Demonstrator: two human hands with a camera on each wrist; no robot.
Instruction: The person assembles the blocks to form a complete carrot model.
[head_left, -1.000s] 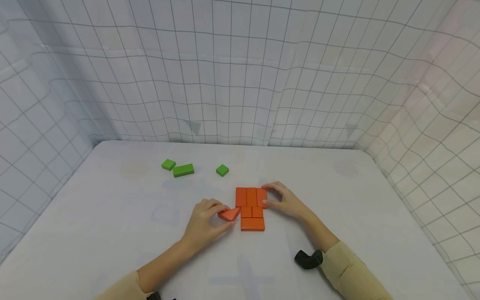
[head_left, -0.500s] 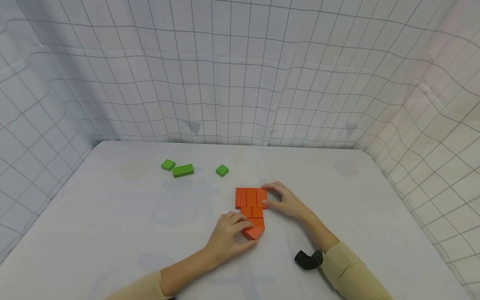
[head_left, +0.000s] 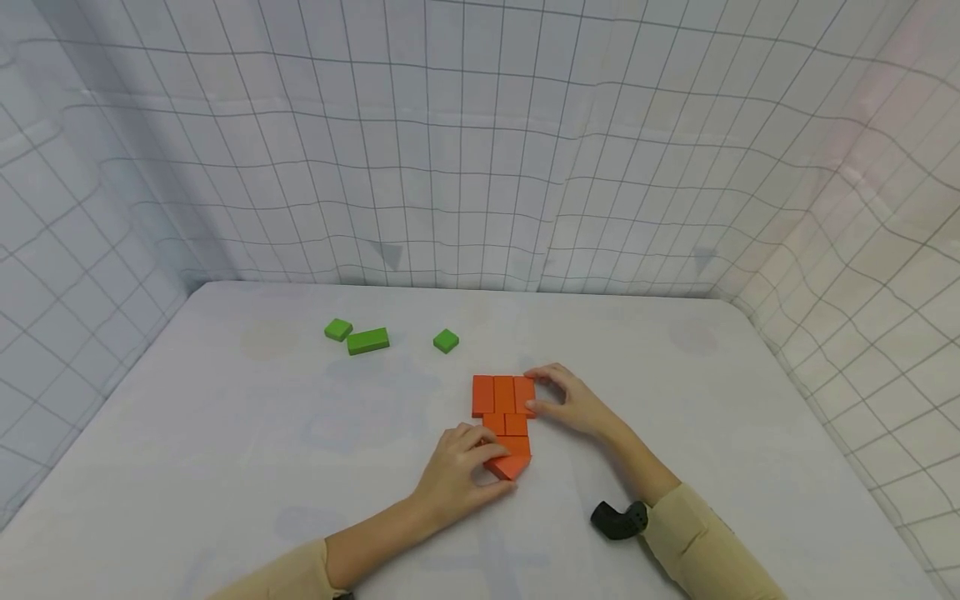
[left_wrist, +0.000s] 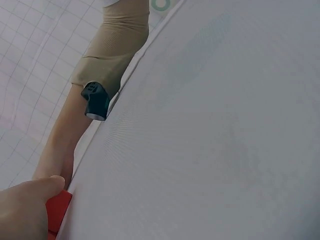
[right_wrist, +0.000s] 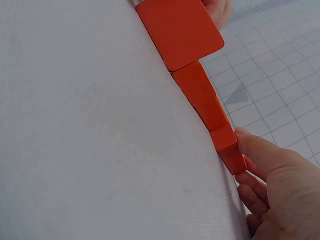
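Observation:
My left hand (head_left: 453, 475) grips an orange triangular block (head_left: 513, 468) between thumb and fingers. That block lies against the near edge of an orange rectangular block (head_left: 518, 447), its point facing me. Above these, two small orange blocks (head_left: 492, 424) sit side by side, then three upright ones (head_left: 504, 393) in a row. With thumb and fingertips my right hand (head_left: 567, 404) holds the rightmost orange block (head_left: 524, 393) of that row at its two ends. In the left wrist view, the left thumb covers part of a red-orange block (left_wrist: 59, 211).
Farther back on the white table (head_left: 225, 400) lie a small green block (head_left: 338, 329), a longer green block (head_left: 368, 341) and another small green block (head_left: 446, 340). Gridded white cloth (head_left: 480, 167) rises behind and at both sides. A black device (head_left: 619, 520) is at the right sleeve.
My left hand has carried the triangular block rightward and nearer, from beside the orange blocks to their near end. It stays there over the last half second. My right hand has not moved.

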